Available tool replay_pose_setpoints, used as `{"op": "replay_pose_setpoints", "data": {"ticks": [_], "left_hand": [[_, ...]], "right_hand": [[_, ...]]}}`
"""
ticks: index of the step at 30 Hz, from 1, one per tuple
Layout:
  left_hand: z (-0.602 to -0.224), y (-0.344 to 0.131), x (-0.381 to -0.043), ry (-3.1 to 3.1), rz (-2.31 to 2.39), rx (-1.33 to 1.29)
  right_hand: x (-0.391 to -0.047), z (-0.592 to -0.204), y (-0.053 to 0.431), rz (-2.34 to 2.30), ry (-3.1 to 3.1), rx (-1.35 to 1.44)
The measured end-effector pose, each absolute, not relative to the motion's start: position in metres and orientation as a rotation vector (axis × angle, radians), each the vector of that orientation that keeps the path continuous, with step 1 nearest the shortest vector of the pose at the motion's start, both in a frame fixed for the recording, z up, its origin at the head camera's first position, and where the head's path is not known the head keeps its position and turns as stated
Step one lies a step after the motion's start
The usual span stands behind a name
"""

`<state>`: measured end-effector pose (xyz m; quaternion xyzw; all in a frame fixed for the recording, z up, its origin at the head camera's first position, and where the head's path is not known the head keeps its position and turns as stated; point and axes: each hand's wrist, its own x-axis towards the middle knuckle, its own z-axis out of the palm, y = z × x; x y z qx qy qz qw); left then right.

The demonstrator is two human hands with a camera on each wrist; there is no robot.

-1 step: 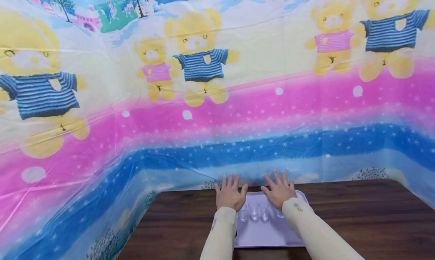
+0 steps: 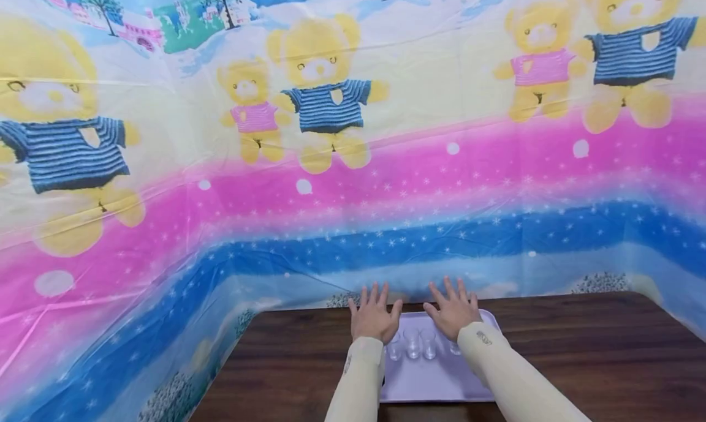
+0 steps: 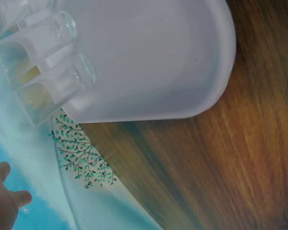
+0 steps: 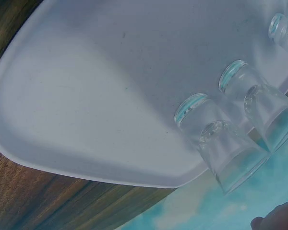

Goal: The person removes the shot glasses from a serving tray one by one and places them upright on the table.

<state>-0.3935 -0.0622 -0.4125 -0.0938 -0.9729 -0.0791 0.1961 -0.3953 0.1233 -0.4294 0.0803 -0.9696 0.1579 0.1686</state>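
Note:
A pale lilac tray (image 2: 430, 379) lies on the table, bearing several clear drinking glasses (image 2: 412, 343) in its middle. Spread fingers mark my left hand (image 2: 371, 320), held above the tray's far left part with nothing in its grasp. Over the far right part is my right hand (image 2: 453, 313), also spread and holding nothing. In the left wrist view a glass (image 3: 57, 88) stands near the tray's edge, apart from the left fingertips (image 3: 21, 197). Two glasses, one the nearer glass (image 4: 221, 141), appear in the right wrist view, with a bit of the right hand (image 4: 281, 215) at the corner. My forearms hide part of the tray.
Dark wood-grain table (image 2: 584, 348) surrounds the tray on both sides. Behind it hangs a cloth (image 2: 419, 195) printed with teddy bears and pink and blue bands, reaching down to the table's far edge.

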Motion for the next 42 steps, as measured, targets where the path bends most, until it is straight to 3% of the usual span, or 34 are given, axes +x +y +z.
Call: {"op": "replay_pose_setpoints", "data": {"ticks": [20, 33, 42], "left_hand": [[-0.421, -0.060, -0.402, -2.762, -0.187, -0.247], [-0.393, -0.102, -0.411, -2.853, -0.633, -0.746], [-0.411, -0.132, -0.406, -2.858, -0.768, -1.019]], "right_hand": [[-0.397, -0.434, 0.135, 0.538, -2.831, 0.206], [-0.389, -0.464, 0.237, 0.626, -2.746, 0.303], [-0.379, -0.484, 0.254, 0.786, -2.868, 0.300]]}}
